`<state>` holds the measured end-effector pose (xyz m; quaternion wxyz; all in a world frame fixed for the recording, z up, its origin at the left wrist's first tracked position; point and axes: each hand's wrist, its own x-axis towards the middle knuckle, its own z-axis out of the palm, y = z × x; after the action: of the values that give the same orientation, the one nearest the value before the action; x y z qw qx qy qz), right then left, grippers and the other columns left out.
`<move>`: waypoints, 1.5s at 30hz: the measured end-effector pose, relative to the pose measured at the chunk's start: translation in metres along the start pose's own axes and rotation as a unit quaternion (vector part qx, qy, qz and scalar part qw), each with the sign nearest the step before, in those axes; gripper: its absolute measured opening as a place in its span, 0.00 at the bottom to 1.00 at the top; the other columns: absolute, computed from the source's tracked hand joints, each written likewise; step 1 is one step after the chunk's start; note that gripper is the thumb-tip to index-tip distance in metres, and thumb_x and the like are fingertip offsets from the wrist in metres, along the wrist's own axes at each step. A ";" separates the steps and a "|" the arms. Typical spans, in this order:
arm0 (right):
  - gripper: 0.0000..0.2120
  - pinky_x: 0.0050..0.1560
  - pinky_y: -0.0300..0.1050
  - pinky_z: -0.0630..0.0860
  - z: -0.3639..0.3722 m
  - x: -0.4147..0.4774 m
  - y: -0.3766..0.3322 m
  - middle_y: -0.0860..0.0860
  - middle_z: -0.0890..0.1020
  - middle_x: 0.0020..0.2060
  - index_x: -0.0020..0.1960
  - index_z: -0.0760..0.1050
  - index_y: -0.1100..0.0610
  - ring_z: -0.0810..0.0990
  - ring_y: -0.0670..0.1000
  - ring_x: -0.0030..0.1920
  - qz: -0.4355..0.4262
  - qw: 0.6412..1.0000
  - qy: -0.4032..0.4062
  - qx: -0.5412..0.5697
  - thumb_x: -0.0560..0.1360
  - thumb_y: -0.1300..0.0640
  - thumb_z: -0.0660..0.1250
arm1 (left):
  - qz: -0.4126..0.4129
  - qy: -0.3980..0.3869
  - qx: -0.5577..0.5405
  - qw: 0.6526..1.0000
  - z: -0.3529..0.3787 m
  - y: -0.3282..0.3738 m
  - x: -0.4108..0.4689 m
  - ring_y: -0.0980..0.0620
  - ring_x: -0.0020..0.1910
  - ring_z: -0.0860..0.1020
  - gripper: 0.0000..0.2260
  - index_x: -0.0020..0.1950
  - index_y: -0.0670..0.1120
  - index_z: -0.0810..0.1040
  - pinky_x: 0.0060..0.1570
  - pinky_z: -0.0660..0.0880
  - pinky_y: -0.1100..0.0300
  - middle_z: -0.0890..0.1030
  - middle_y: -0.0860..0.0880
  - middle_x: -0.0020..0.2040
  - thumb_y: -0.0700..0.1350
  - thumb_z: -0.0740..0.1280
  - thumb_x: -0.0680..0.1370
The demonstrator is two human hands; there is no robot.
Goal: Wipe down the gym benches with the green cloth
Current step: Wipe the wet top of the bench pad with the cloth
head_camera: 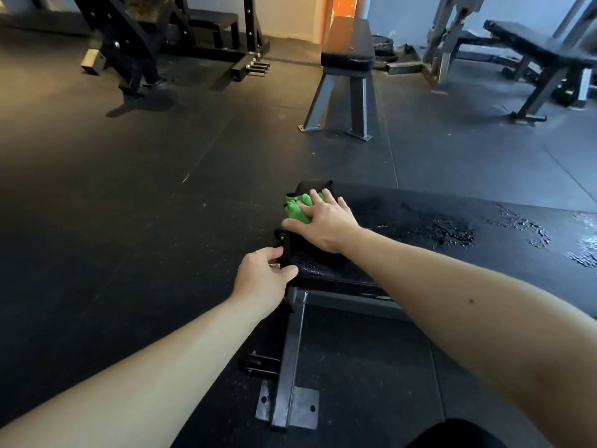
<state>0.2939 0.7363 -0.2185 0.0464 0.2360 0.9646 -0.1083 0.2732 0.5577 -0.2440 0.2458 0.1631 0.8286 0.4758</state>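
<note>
Green cloth (295,210) bunched at the far-left corner of the gym bench (420,260), pressed under the flat, spread fingers of the right grip (323,224). The left grip (261,279) curls round the near-left corner. Risks: the unclasped cloth may slide off the edge, and the droplets (452,232) to the right may go unwiped.

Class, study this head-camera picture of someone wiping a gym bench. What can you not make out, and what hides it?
- Head view: most of the green cloth lies under the right hand; its extent is hidden.
- Head view: the near bench runs off the right edge; its other end is cut off.
- Head view: the left hand hides which part of the bench end it grips.
</note>
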 end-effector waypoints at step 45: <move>0.25 0.80 0.57 0.47 0.009 -0.037 0.034 0.51 0.57 0.82 0.81 0.61 0.51 0.50 0.55 0.81 0.011 0.998 0.060 -0.011 0.86 0.46 0.49 | 0.050 -0.038 0.128 0.990 -0.004 0.019 0.007 0.52 0.66 0.74 0.31 0.77 0.49 0.69 0.60 0.70 0.58 0.74 0.52 0.72 0.50 0.75 0.76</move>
<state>0.3428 0.7473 -0.2279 -0.0076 0.2523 0.9640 -0.0832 0.2655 0.5678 -0.2280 0.2302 0.2526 0.8635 0.3708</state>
